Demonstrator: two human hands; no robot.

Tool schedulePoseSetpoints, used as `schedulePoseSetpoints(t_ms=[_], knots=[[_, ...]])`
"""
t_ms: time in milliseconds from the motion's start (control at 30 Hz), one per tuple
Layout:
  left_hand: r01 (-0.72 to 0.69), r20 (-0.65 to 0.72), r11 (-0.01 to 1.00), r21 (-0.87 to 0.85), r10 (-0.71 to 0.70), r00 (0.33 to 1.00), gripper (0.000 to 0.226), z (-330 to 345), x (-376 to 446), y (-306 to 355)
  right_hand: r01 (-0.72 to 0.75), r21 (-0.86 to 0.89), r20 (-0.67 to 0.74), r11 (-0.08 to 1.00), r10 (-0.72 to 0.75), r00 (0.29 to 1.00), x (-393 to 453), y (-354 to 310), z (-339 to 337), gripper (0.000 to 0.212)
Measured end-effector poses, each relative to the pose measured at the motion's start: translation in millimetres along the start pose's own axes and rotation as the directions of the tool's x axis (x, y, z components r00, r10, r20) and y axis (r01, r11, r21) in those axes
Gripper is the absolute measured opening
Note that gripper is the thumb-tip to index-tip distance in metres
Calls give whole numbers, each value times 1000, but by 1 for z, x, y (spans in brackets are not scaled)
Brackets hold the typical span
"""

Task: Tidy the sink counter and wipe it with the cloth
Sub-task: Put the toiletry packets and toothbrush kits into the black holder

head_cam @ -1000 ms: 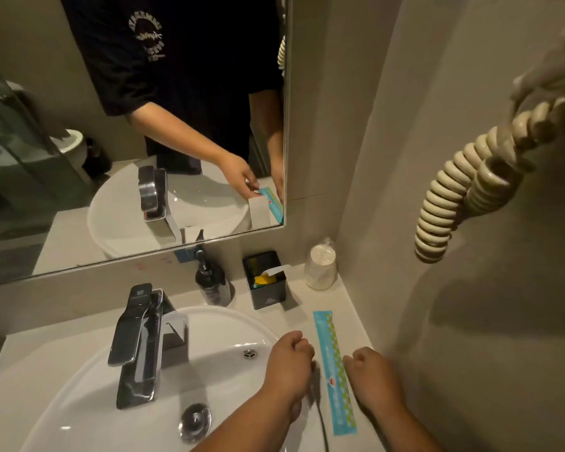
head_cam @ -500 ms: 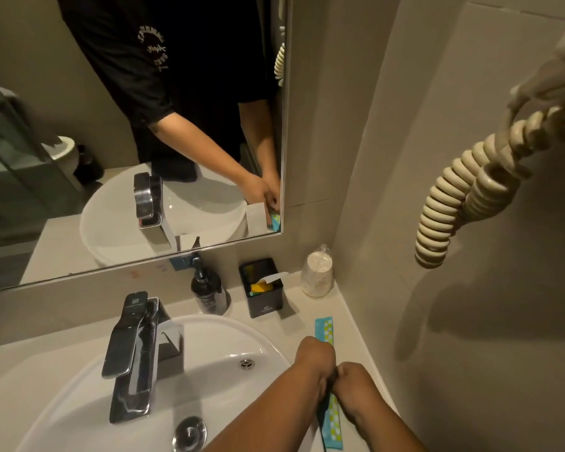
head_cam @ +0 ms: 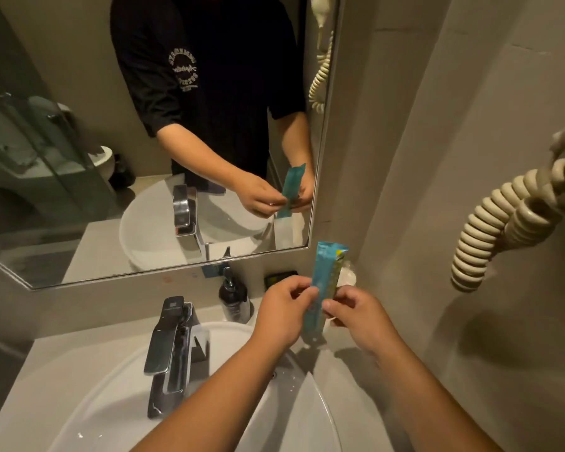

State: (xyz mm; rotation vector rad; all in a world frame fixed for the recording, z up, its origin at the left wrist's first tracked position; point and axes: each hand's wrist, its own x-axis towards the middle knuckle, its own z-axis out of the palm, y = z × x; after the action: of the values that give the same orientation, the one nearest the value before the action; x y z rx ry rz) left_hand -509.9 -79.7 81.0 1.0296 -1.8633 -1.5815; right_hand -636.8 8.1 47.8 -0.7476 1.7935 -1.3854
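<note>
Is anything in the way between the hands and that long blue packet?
No. The left hand and right hand both already pinch the blue packet, held upright above the counter. Nothing sits between them.

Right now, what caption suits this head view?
Both hands hold a blue packet upright above the sink counter.

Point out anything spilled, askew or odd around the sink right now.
Little stands out. Small white flecks dot the basin near its front rim. The blue packet is pinched upright between left hand and right hand.
</note>
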Motion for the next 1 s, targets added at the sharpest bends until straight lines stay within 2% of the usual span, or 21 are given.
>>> schedulePoseSetpoints(t_ms=[133,300,567,733,867,1000], knots=[[-70,-93,994,78,78,993,17,-15,18,6,100,-46,20,994,-100,995,35,-14,14,31],[-24,-144,993,116,41,989,20,-21,40,-1,98,-83,36,992,-95,995,65,-12,26,37],[76,-199,971,229,-30,979,21,-16,54,-35,55,-291,83,955,-32,996,79,1,28,10],[136,-232,952,275,-71,970,19,-15,58,-49,30,-393,168,919,39,985,88,5,24,14],[107,-236,962,250,-47,971,17,-15,62,-53,69,-420,187,905,12,982,97,2,24,6],[102,-272,969,225,-38,962,12,-18,67,-54,111,-452,183,885,-29,983,105,2,28,15]])
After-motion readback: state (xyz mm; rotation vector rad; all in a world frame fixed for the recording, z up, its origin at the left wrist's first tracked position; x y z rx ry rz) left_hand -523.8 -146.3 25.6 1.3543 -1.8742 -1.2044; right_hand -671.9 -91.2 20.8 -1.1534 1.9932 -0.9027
